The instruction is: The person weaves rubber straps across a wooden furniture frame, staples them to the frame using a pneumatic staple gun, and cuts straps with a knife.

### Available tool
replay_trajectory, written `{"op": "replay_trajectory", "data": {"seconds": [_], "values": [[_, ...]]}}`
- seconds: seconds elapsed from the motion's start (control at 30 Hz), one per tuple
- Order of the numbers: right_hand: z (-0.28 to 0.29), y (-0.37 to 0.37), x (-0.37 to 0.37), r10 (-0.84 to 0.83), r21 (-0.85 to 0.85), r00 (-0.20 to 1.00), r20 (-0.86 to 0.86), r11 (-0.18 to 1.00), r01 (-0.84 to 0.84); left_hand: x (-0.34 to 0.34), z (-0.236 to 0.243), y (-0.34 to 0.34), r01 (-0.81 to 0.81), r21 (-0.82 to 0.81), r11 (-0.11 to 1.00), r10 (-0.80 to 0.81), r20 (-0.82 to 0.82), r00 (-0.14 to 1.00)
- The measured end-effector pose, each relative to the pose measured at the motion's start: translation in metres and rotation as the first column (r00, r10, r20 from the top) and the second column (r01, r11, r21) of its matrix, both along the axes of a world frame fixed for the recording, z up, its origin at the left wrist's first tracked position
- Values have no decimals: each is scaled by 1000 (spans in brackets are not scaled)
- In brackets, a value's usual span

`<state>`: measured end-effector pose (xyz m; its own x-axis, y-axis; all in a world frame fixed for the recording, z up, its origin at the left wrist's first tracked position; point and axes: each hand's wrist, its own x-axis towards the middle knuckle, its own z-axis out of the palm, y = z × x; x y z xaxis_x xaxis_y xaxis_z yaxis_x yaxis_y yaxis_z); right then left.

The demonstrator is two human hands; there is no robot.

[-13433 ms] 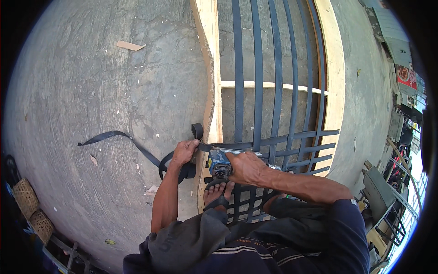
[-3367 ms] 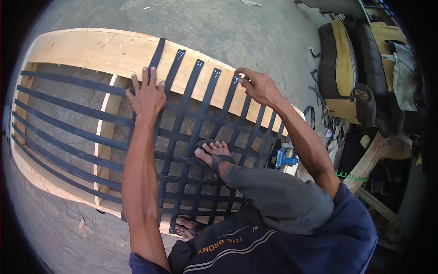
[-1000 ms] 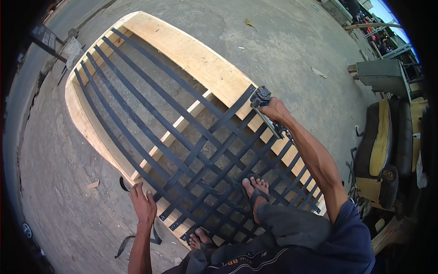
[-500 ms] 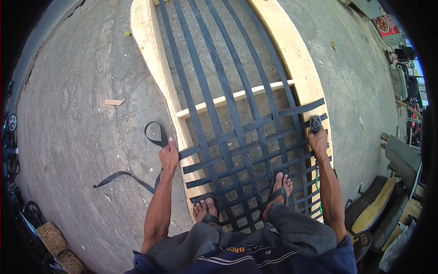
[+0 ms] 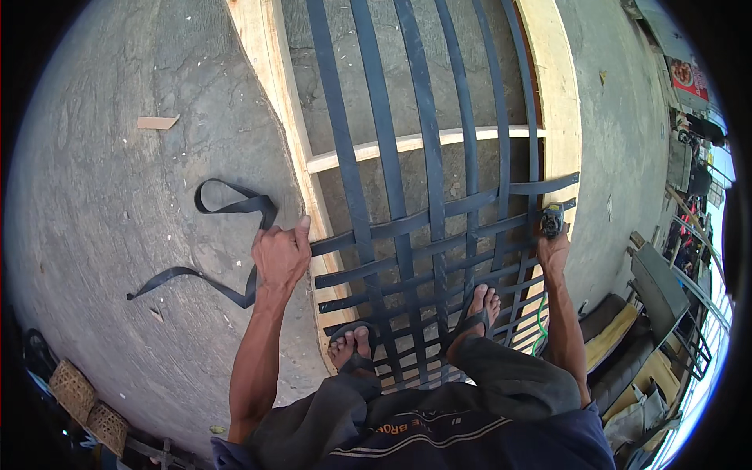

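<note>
Dark webbing everywhere, and the left hand (image 5: 280,256) is clamped round the loose end of a dark flat woven strap (image 5: 235,205), fingers curled shut on it right at the near rail of the pale wooden frame (image 5: 283,133). That strap runs on across the frame as the top crosswise band, while its free tail loops out over the grey concrete ground (image 5: 102,196) to the left. Over on the far side, the right hand (image 5: 554,249) grips a small dark stapling tool (image 5: 553,220), fist closed on its handle, nose pressed down on the opposite rail where the same band ends. Half a second ago the view sat higher and wider; now the head has dropped in close, and both hands have held their stations at either end of that band, so my read is tension on the left, fastening on the right. Both sandalled feet (image 5: 478,301) stand on the woven lattice of dark straps (image 5: 423,258). A small wood offcut (image 5: 157,122) lies well apart on the concrete.
</note>
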<state>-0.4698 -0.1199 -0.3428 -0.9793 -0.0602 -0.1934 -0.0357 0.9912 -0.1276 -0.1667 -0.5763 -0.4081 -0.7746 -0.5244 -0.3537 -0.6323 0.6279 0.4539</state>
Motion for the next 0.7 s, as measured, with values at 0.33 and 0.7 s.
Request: {"op": "replay_trajectory", "data": {"seconds": [0.33, 0.7], "values": [[13, -46, 3, -220, -70, 956, 193, 969, 237, 69, -126, -3, -150, -287, 946, 145, -40, 989], [53, -59, 0, -79, -57, 980, 183, 994, 90, 38, -141, -3, -130, -187, 974, 156, 129, 979]]}}
